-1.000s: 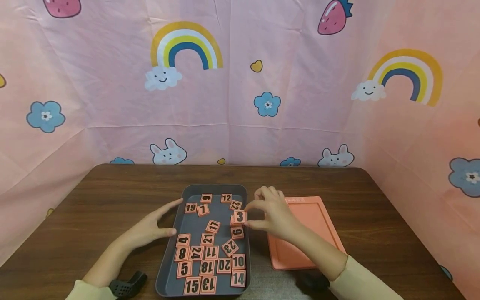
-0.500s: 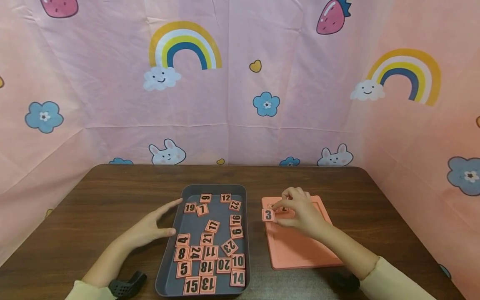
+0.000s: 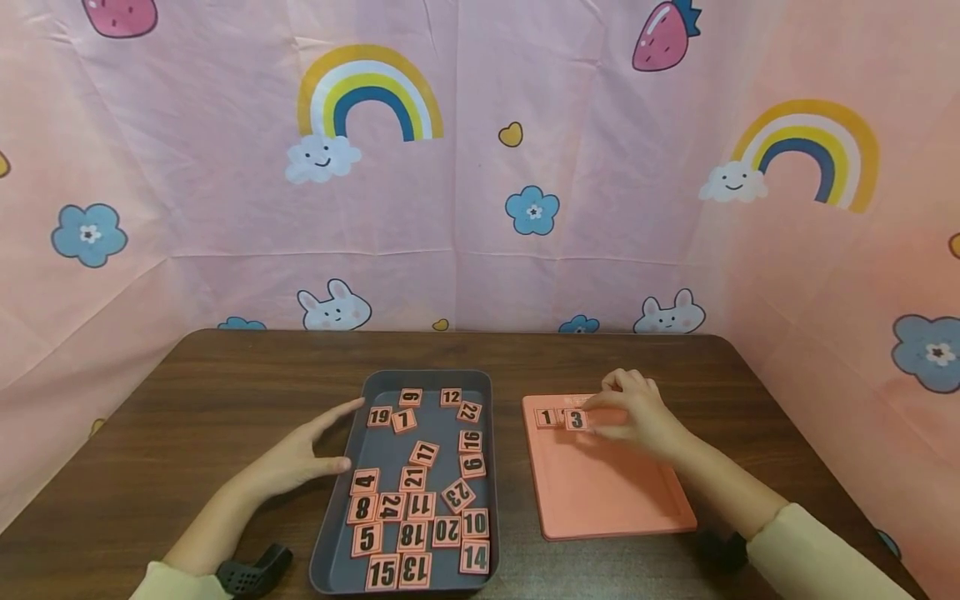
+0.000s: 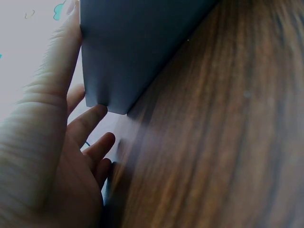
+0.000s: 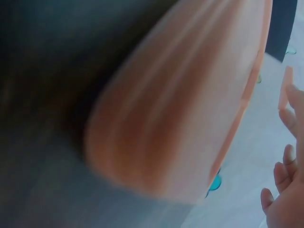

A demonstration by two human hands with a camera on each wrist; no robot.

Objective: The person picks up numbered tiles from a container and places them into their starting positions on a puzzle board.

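Observation:
My right hand (image 3: 637, 412) pinches a pink square number tile marked 3 (image 3: 576, 420) by its right side, over the upper part of a pink board (image 3: 607, 492). Just left of it on the board lies the tile marked 1 (image 3: 546, 417); another tile between them is mostly covered. In the right wrist view the pinched tile (image 5: 286, 90) shows edge-on at the fingertips. With fingers spread, my left hand (image 3: 300, 454) rests at the left side of a dark grey tray (image 3: 382, 450). The left wrist view has its fingers (image 4: 90, 121) along the tray's outer wall (image 4: 128, 47).
Several number tiles lie scattered in the tray, such as 17 (image 3: 424, 452) and 12 (image 3: 451, 397), most of them toward the near end. Tray and board stand side by side on a brown wooden table (image 3: 247, 375). Patterned pink cloth (image 3: 480, 192) hangs behind.
My right hand has carried the tile marked 3 rightward from the tray to over the pink board, past the tile marked 1. The left hand stays at the tray's side.

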